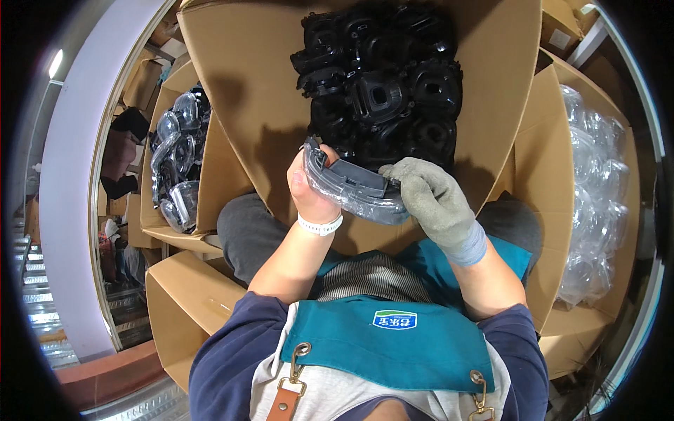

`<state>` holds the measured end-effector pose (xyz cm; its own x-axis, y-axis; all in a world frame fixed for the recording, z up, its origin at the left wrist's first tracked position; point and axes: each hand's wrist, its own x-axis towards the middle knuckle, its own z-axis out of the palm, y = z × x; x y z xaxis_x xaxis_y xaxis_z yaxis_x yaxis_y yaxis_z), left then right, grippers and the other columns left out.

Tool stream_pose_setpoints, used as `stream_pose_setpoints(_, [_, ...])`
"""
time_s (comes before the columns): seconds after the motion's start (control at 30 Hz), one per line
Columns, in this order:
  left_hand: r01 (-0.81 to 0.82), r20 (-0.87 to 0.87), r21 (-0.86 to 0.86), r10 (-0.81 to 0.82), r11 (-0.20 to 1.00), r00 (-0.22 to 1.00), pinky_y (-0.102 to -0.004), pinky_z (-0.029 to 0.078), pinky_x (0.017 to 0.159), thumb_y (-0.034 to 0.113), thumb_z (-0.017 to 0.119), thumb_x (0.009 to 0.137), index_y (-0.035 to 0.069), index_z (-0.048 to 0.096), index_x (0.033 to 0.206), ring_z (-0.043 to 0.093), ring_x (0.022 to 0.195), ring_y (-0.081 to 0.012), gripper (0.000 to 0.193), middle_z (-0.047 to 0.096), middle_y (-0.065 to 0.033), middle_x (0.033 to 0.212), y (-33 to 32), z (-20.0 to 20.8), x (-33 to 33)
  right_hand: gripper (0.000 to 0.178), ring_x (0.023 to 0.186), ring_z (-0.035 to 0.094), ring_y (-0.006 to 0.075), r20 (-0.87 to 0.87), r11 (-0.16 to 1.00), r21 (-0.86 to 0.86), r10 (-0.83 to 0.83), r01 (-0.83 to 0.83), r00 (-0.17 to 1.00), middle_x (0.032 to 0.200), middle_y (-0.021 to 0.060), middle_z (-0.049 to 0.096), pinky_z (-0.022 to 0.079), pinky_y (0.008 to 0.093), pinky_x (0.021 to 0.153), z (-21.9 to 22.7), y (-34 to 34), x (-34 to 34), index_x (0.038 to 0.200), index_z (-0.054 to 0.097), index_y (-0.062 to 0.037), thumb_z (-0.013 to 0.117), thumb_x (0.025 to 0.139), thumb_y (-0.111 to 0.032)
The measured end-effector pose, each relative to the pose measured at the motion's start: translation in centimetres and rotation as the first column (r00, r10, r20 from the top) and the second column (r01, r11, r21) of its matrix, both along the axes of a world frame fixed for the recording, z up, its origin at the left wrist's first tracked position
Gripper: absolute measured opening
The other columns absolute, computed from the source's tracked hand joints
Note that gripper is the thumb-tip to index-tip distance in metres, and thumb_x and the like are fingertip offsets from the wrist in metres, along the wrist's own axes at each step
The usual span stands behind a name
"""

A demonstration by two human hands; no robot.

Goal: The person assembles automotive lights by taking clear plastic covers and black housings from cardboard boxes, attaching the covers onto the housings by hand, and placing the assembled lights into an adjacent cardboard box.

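Between my hands, over the open middle box, is a curved black plastic housing with a clear cover (358, 194), which looks like a vehicle lamp. My left hand (312, 193), bare with a white band at the wrist, is closed around its left end. On my right hand (430, 200) is a grey work glove; its fingers pinch the right end near the upper edge. The clear cover faces down toward me, and the black back is turned up. Beyond it, a pile of black plastic housings (379, 95) lies in the large cardboard box (242, 77).
Left of me, a cardboard box (219, 179) holds several black housings with clear covers (184, 151). To the right, another box (537, 182) is filled with clear plastic covers (597, 189). A box with raised flaps (193, 288) stands by my left elbow. My knees flank the middle box.
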<state>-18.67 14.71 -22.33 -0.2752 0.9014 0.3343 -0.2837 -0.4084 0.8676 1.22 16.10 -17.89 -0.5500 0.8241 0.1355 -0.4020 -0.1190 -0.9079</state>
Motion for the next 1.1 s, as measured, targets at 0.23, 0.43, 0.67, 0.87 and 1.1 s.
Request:
stream_pose_setpoints(0.23, [-0.155,-0.099,-0.012,0.153,0.988,0.983,-0.0320,0.037,0.059,0.066,0.045,0.082,0.006,0.043,0.075,0.043,0.065,-0.0195,0.061,0.045,-0.0074,0.068,-0.7,0.0,0.2,0.007,0.075,0.053,0.0117,0.009,0.975,0.095,-0.203,0.201,0.979,0.083,0.0031,0.054,0.045,0.0265,0.067,-0.9,-1.4,-0.9,0.090,0.059,0.0003,0.055,0.090,-0.006])
stream_pose_setpoints(0.43, [-0.192,-0.095,0.060,0.197,0.980,0.976,-0.0317,0.035,0.059,0.064,0.047,0.082,0.005,0.043,0.075,0.040,0.065,-0.0185,0.060,0.043,-0.0072,0.070,-1.0,2.2,0.1,0.056,0.082,0.058,0.0180,0.051,0.808,0.514,-0.365,0.289,0.930,0.094,0.0109,0.057,0.047,0.0284,0.071,-1.2,-2.1,-2.0,0.100,0.054,-0.0026,0.088,0.056,-0.012])
stream_pose_setpoints(0.67, [-0.197,-0.143,-0.044,0.189,0.979,0.972,-0.0298,0.038,0.059,0.065,0.046,0.081,0.002,0.045,0.079,0.047,0.067,-0.0189,0.063,0.046,-0.0076,0.070,-1.9,0.9,0.4,0.059,0.072,0.057,0.0167,0.157,0.840,0.439,-0.420,0.318,0.894,0.088,0.0090,0.055,0.047,0.0281,0.065,-1.8,-3.0,-2.1,0.101,0.048,-0.0025,0.087,0.058,-0.010])
stream_pose_setpoints(0.87, [-0.156,-0.185,0.148,0.182,0.977,0.966,-0.0320,0.035,0.057,0.060,0.047,0.082,0.003,0.043,0.072,0.042,0.063,-0.0196,0.058,0.042,-0.0075,0.065,-2.8,0.9,-1.5,0.069,0.089,0.061,0.0251,0.095,0.722,0.655,-0.374,0.225,0.923,0.098,0.0141,0.059,0.049,0.0350,0.080,-2.7,-2.2,-2.1,0.111,0.053,0.0002,0.090,0.057,-0.024])
stream_pose_setpoints(1.1, [0.492,0.883,-0.086,-0.163,0.867,0.441,-0.0393,0.046,0.058,0.056,0.048,0.088,0.014,0.061,0.090,0.053,0.066,-0.0220,0.044,0.057,-0.0016,0.076,-2.2,0.2,-2.6,0.078,0.104,0.059,0.0303,0.310,0.938,0.346,-0.132,0.017,0.941,0.113,0.0197,0.056,0.046,0.0366,0.094,-3.0,-2.5,-3.4,0.124,0.050,0.0031,0.084,0.063,-0.029])
